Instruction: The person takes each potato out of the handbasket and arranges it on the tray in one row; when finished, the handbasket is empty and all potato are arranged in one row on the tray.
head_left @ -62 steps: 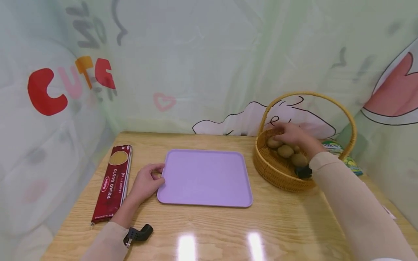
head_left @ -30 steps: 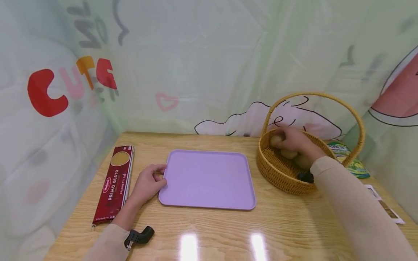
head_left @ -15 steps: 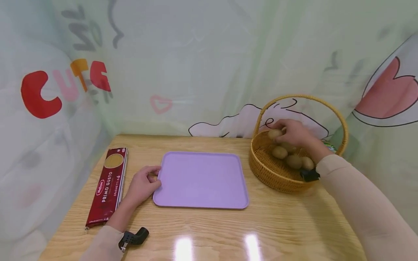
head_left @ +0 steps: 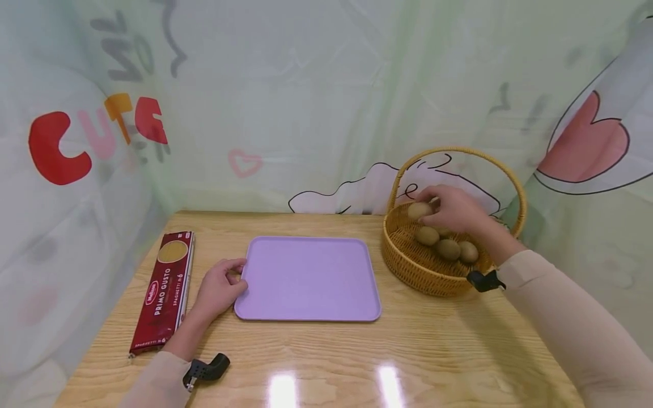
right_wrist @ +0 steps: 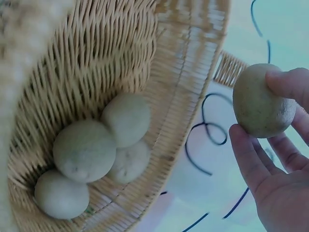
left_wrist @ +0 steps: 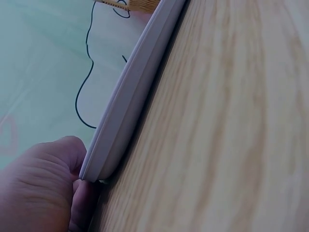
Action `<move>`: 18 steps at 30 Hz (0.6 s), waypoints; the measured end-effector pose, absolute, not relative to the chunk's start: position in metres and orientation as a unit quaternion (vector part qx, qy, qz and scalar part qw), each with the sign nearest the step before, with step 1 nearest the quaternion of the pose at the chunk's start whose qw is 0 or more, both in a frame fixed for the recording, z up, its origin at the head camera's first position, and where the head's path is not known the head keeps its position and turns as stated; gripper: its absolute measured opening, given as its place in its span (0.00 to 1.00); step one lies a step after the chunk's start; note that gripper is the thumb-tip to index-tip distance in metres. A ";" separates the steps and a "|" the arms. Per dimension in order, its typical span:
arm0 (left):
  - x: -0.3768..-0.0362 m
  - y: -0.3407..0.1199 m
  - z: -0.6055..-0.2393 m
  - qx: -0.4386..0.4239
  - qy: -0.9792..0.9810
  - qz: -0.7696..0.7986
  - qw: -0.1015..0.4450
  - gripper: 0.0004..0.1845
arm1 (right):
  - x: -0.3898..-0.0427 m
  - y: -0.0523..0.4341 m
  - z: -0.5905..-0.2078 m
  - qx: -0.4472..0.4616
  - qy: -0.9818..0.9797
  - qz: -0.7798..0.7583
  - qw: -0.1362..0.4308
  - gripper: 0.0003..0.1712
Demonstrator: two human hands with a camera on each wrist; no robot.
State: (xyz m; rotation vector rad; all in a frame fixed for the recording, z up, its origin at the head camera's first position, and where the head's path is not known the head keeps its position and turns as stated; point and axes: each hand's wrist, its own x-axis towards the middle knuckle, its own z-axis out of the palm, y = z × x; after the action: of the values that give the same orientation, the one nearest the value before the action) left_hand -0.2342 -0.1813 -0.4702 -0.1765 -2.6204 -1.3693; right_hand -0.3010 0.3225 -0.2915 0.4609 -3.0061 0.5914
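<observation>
- While the right hand pinches a kiwi just above the wicker basket at frame right, three more kiwis lie below.
- Left of that kiwi lies the lilac tray; the left hand grips its near-left edge.
- Far left, a red packet reads "PRIMO GUSTO"; the curtain says "CUTE".

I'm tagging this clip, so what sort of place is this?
Probably a staged tabletop booth, not a real kitchen: a wooden table walled by cartoon-printed sheets, with a purple tray, a basket of kiwis and a spaghetti box.
</observation>
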 end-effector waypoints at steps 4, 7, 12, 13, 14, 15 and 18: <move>-0.234 -0.180 -0.471 -0.061 -0.884 -0.452 0.098 0.27 | -0.296 0.311 -0.292 0.176 -0.965 0.190 0.041 0.25; -0.234 -0.180 -0.470 -0.067 -0.885 -0.449 0.105 0.27 | -0.293 0.300 -0.292 0.201 -0.956 0.207 0.050 0.25; -0.233 -0.181 -0.469 -0.080 -0.886 -0.444 0.110 0.27 | -0.291 0.278 -0.292 0.217 -0.947 0.231 0.046 0.21; -0.233 -0.181 -0.469 -0.081 -0.887 -0.442 0.110 0.27 | -0.290 0.274 -0.293 0.215 -0.947 0.234 0.045 0.21; -0.233 -0.181 -0.469 -0.080 -0.888 -0.440 0.108 0.27 | -0.290 0.270 -0.295 0.215 -0.946 0.240 0.045 0.21; -0.232 -0.181 -0.468 -0.079 -0.889 -0.439 0.106 0.27 | -0.290 0.266 -0.297 0.215 -0.945 0.243 0.044 0.22; -0.231 -0.180 -0.467 -0.078 -0.893 -0.431 0.101 0.28 | -0.290 0.253 -0.303 0.222 -0.940 0.256 0.044 0.22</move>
State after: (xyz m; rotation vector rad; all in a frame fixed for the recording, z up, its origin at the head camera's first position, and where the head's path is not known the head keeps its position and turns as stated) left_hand -0.2307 -0.1796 -0.4672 -0.2308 -2.6387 -1.2737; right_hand -0.2905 0.2526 -0.3030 0.6778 -2.8730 0.7820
